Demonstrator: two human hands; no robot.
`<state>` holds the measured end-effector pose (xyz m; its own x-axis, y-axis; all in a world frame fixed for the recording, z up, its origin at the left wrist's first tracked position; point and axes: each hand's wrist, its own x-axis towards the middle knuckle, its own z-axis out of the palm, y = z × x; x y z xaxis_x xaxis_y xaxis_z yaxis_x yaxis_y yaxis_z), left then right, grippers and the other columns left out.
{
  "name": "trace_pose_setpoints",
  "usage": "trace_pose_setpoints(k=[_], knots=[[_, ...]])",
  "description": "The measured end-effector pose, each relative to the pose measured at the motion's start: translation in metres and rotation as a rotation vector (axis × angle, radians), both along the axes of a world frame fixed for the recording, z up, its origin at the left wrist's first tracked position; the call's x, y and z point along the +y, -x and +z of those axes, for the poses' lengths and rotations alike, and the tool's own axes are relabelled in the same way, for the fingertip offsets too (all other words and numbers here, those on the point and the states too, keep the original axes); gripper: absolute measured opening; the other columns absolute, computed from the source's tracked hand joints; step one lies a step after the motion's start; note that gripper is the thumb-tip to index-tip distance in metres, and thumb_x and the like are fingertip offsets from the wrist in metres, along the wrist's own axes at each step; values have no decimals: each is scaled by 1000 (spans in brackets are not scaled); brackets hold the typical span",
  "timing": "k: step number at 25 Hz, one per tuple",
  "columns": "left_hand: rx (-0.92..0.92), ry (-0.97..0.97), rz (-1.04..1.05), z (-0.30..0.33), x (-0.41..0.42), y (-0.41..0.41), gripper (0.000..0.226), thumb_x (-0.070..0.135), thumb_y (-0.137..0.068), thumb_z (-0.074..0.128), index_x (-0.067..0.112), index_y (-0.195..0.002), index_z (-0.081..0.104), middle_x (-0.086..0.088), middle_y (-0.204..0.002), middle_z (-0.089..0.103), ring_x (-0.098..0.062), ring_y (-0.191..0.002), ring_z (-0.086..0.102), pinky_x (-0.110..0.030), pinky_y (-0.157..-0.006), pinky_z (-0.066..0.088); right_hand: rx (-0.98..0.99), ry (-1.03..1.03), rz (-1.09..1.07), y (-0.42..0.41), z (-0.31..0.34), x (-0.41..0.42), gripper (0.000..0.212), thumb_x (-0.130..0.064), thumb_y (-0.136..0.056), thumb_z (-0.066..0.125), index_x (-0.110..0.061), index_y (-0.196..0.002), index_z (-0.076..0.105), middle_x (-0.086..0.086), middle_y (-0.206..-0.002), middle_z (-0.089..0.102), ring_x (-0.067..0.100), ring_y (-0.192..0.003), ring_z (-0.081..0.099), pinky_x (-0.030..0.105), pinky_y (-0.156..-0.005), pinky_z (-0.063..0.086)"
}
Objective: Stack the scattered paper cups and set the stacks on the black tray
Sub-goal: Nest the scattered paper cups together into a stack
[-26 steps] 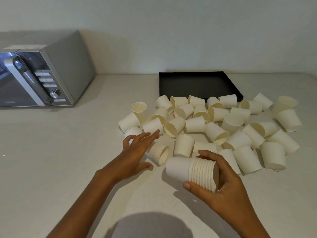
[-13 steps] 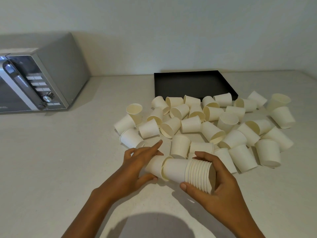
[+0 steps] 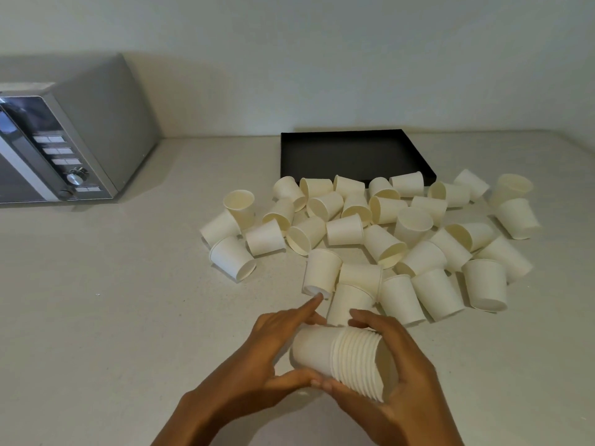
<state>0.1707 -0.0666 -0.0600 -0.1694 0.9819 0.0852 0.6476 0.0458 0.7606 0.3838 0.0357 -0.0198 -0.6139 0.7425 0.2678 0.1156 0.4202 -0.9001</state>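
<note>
A stack of nested white paper cups (image 3: 341,362) lies on its side between both hands, just above the counter near me. My right hand (image 3: 402,378) wraps the rim end of the stack. My left hand (image 3: 267,352) holds its base end, thumb under it and index finger pointing forward. Several loose white cups (image 3: 383,233) lie scattered in a heap behind the hands. The black tray (image 3: 351,156) sits beyond the heap against the wall, with no cup standing in it.
A silver microwave (image 3: 70,140) stands at the back left on the pale counter (image 3: 112,300). A white wall runs along the back. One cup (image 3: 240,207) stands upright at the heap's left edge.
My left hand took a loose cup from the heap's near edge and brought it onto the base end of the stack. Both hands with the stack moved closer to me.
</note>
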Motion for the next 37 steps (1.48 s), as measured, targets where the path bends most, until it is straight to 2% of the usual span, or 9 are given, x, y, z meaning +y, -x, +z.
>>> trace_pose_setpoints(k=[4, 11, 18, 23, 31, 33, 35, 36, 37], knots=[[-139, -119, 236, -6, 21, -27, 66, 73, -97, 41, 44, -155, 31, 26, -155, 39, -4, -142, 40, -41, -112, 40, 14, -84, -77, -44, 8, 34, 92, -42, -62, 101, -23, -142, 61, -8, -130, 69, 12, -121, 66, 19, -96, 54], [-41, 10, 552, -24, 63, -78, 101, 90, -64, 65, 58, -146, 15, 27, -148, 32, -5, -128, 38, -37, -109, 37, 65, -43, -146, -93, 21, 90, 105, -44, -51, 103, -26, -144, 59, -9, -126, 71, 6, -115, 68, 5, -87, 52], [45, -17, 636, -36, 62, -89, 81, 63, -84, 67, 65, -142, 10, 39, -127, 35, 8, -114, 31, -30, -105, 24, 86, -6, -36, -97, 13, 124, 95, -37, -55, 96, -25, -142, 60, -7, -123, 70, 9, -113, 68, 11, -86, 56], [-48, -125, 532, -26, 42, -94, 60, 38, -94, 71, 40, -145, 41, 26, -139, 51, -7, -127, 54, -45, -102, 53, 76, 85, 70, -88, 8, 137, 95, -35, -59, 96, -31, -146, 57, -10, -122, 68, 5, -111, 67, 12, -80, 58], [-89, -147, 437, -23, 29, -91, 62, 59, -91, 68, 51, -147, 42, 26, -144, 51, 4, -133, 48, -17, -103, 47, -6, 164, 240, -67, 5, 127, 90, -47, -64, 100, -44, -142, 57, -13, -128, 68, 6, -115, 67, 16, -83, 58], [-89, -171, 462, -32, 34, -89, 58, 67, -85, 69, 60, -138, 49, 34, -136, 58, 13, -126, 50, -28, -113, 47, -25, 172, 257, -60, 6, 118, 92, -53, -58, 96, -46, -140, 57, -15, -131, 67, 4, -117, 66, 14, -84, 57], [-51, -176, 488, -34, 40, -87, 48, 87, -74, 61, 80, -121, 49, 53, -121, 55, 27, -116, 49, -24, -116, 39, -31, 180, 264, -55, 5, 112, 90, -53, -55, 96, -49, -137, 58, -16, -133, 67, 3, -120, 65, 15, -87, 57], [-42, -162, 478, -30, 42, -86, 51, 87, -75, 59, 82, -123, 44, 58, -123, 49, 31, -116, 46, -10, -97, 51, -30, 177, 256, -53, 5, 109, 90, -50, -55, 99, -50, -136, 58, -16, -133, 67, 3, -121, 65, 16, -89, 57], [-44, -145, 467, -24, 43, -84, 55, 82, -81, 59, 76, -133, 41, 57, -130, 44, 31, -120, 42, 3, -74, 49, -27, 168, 235, -52, 5, 107, 92, -47, -56, 102, -49, -136, 58, -15, -133, 67, 4, -121, 65, 17, -90, 58]])
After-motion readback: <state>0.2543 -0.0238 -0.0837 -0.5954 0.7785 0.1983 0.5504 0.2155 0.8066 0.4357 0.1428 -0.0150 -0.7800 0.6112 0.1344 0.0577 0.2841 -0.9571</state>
